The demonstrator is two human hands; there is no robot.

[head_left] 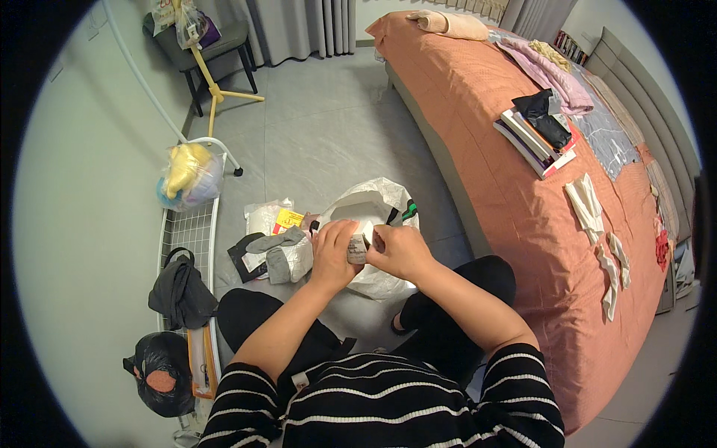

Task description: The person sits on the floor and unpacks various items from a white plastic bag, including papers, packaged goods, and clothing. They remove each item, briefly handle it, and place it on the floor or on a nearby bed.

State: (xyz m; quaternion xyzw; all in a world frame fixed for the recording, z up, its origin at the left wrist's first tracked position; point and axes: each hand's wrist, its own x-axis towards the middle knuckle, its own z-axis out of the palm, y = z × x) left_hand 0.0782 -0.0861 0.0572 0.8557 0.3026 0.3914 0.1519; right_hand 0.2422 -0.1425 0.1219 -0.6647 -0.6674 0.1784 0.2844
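Note:
Between my two hands is a small white printed box (357, 250), held over the mouth of a large white woven bag (383, 282). My left hand (333, 256) wraps its near side with closed fingers. The fingers of my right hand (404, 254) pinch the box's other edge, where a white piece sticks up. The bag stands open on the floor between my knees. Just left of it lie grey socks (277, 240), a black packet (243, 257) and a white plastic package (263, 219) with a yellow label.
On the right, a bed with an orange cover (478, 112) carries a stack of books (529, 145) and white socks (585, 207). A white wire rack (187, 224) runs along the left wall, holding a dark cloth bag (181, 291). A chair (224, 45) stands beyond.

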